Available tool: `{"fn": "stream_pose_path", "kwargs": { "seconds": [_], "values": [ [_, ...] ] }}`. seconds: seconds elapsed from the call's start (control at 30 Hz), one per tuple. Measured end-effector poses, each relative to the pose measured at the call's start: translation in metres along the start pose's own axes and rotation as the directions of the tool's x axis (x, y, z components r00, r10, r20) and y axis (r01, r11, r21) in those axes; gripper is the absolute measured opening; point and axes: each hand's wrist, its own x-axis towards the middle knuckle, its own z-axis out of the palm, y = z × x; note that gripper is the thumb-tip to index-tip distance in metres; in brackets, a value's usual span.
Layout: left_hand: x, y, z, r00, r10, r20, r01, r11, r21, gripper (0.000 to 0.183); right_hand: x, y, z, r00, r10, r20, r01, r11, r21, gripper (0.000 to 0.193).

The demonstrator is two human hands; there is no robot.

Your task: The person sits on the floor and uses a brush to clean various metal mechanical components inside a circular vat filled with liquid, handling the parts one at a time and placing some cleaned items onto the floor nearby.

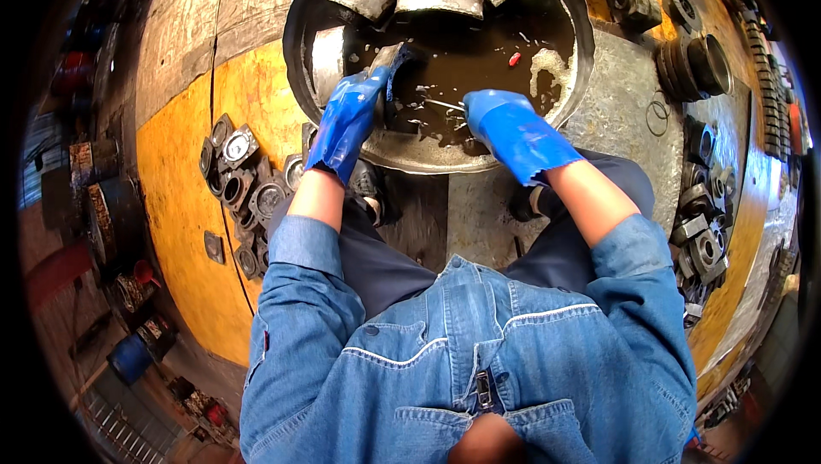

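Observation:
Both my hands wear long blue rubber gloves and work over a round metal basin (584, 45) of murky brown liquid. My left hand (352, 113) is closed on a curved metal piece (389, 57) at the basin's left side; part of it is hidden by the glove. From the closed fingers of my right hand (511, 124) a thin metal rod (445, 105) points left toward that piece; its handle end is hidden in the glove. Several similar curved metal segments lie along the basin's far side, among them a wide one (439, 0), and another segment (328, 62) stands at the left wall.
A small red object (514, 59) and pale foam (554, 70) float in the basin. Greasy metal castings (267, 199) lie on the yellow floor to the left. More metal parts (705, 250) are heaped at right, below stacked rings (708, 64). A thin wire ring (657, 118) lies nearby.

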Motion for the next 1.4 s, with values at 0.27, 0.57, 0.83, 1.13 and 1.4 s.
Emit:
{"fn": "stream_pose_path", "kwargs": {
  "seconds": [0.27,0.57,0.83,1.13,1.4],
  "values": [
    [-0.011,0.007,-0.001,0.999,0.038,0.033,-0.040,0.998,0.043,0.034,-0.011,-0.005,-0.003,0.999,0.026,-0.030,-0.024,0.998,0.050,0.036],
    [-0.007,-0.002,0.003,0.996,-0.083,-0.026,0.079,0.989,-0.129,0.036,-0.034,0.006,0.007,0.994,-0.067,-0.085,0.060,0.994,-0.087,0.032],
    [-0.016,0.009,0.004,0.995,-0.072,-0.068,0.051,0.963,-0.266,0.051,-0.079,0.043,0.068,0.925,-0.150,-0.349,-0.001,0.917,-0.398,0.042],
    [-0.013,0.003,0.007,0.991,0.026,-0.128,-0.053,0.975,-0.215,0.056,-0.087,0.045,0.059,0.898,-0.341,-0.280,0.172,0.854,-0.490,0.037],
    [-0.030,0.018,-0.004,0.982,-0.170,-0.080,0.123,0.903,-0.413,0.053,-0.033,0.097,0.000,0.967,0.077,-0.242,0.178,0.476,0.861,0.032]
  ]
}}
